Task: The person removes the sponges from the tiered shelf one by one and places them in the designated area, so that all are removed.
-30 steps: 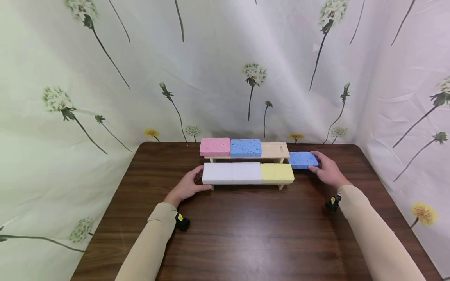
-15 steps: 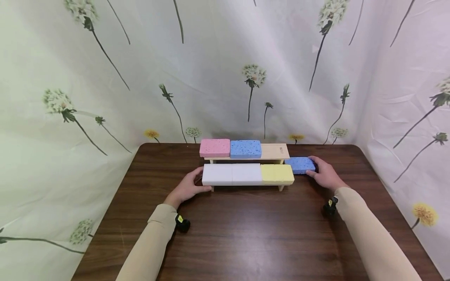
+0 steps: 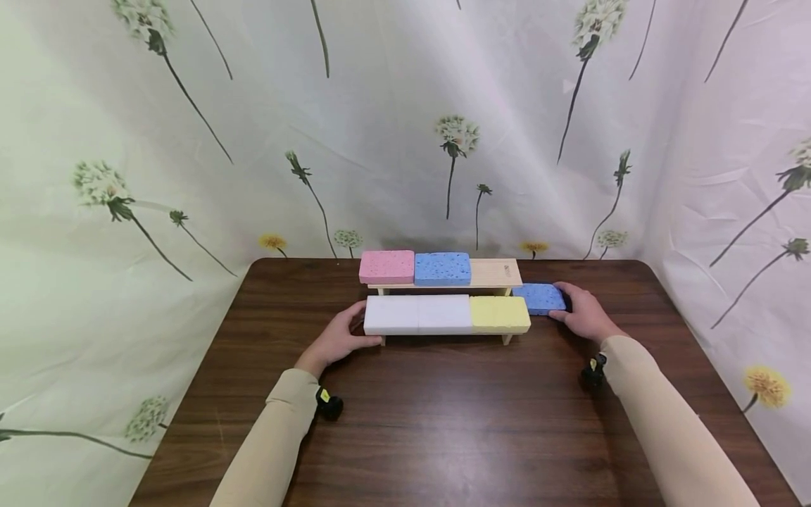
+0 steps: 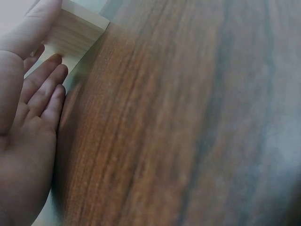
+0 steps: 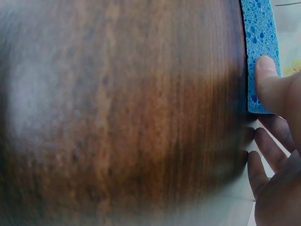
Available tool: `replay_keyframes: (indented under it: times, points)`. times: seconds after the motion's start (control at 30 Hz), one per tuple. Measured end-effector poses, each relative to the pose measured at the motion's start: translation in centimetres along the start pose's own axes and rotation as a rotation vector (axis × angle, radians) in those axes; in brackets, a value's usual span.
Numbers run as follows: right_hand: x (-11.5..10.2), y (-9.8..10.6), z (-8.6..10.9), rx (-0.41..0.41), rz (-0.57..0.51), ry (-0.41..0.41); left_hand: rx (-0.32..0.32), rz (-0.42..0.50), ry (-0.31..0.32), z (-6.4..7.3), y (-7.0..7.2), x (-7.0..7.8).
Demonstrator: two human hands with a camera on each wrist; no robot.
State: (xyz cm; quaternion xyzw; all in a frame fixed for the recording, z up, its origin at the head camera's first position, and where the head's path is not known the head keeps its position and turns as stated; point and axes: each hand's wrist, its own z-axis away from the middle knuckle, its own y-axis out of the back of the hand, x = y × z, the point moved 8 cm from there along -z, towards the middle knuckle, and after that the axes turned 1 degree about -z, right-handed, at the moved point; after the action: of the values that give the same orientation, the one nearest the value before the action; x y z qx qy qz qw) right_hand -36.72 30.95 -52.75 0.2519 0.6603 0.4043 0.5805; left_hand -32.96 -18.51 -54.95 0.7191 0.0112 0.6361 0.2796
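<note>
A two-tier wooden stand point(image 3: 494, 271) stands at the middle back. On its upper tier lie a pink sponge point(image 3: 387, 267) and a blue sponge point(image 3: 443, 268). Two white foam-like blocks point(image 3: 418, 314) and a yellow block point(image 3: 499, 314) line the lower tier. My left hand point(image 3: 338, 336) holds the stand's left end, thumb in front and fingers behind; the left wrist view shows its pale wood point(image 4: 75, 33). With my right hand point(image 3: 586, 313) I pinch the right end of a second blue sponge point(image 3: 538, 299), low beside the stand, its left end partly hidden behind the yellow block.
The dark brown wood table point(image 3: 443, 422) reaches toward me. A white cloth with a dandelion print point(image 3: 393, 141) hangs close behind the table's back edge and along its sides. Black wrist cameras point(image 3: 329, 406) sit at both cuffs.
My right hand has brought the second blue sponge left and slightly nearer to me, against the stand's right end. The left hand and the stand have stayed in place.
</note>
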Motion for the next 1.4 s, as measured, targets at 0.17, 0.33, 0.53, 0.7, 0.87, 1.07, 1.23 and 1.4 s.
replay_keyframes:
  times: [0.17, 0.33, 0.53, 0.7, 0.87, 1.07, 1.23, 1.4]
  points:
    - [-0.1, 0.1, -0.1, 0.003, 0.016, 0.001, -0.006, 0.010, -0.002, -0.1, 0.0, 0.0]
    - [0.0, -0.1, -0.2, -0.017, 0.029, -0.013, -0.004, 0.015, 0.003, -0.1, 0.0, -0.3]
    - [-0.1, -0.1, -0.2, -0.037, 0.036, -0.017, 0.004, 0.011, 0.002, -0.1, 0.1, -0.4]
    - [0.2, 0.1, 0.2, -0.068, -0.028, -0.065, 0.004, 0.006, 0.001, -0.1, 0.0, -0.3]
    - [0.3, 0.8, 0.4, -0.023, -0.098, -0.076, 0.007, 0.013, -0.002, 0.0, 0.1, -0.1]
    - [-0.5, 1.9, 0.6, 0.062, -0.108, -0.068, 0.001, 0.017, 0.002, 0.0, 0.2, 0.0]
    - [-2.7, 2.7, 0.4, 0.105, -0.117, -0.005, 0.002, 0.012, 0.011, 0.2, 0.2, 0.0]
    - [-5.7, 3.2, -0.1, 0.125, -0.131, 0.082, 0.008, 0.013, 0.011, 0.1, 0.2, -0.1]
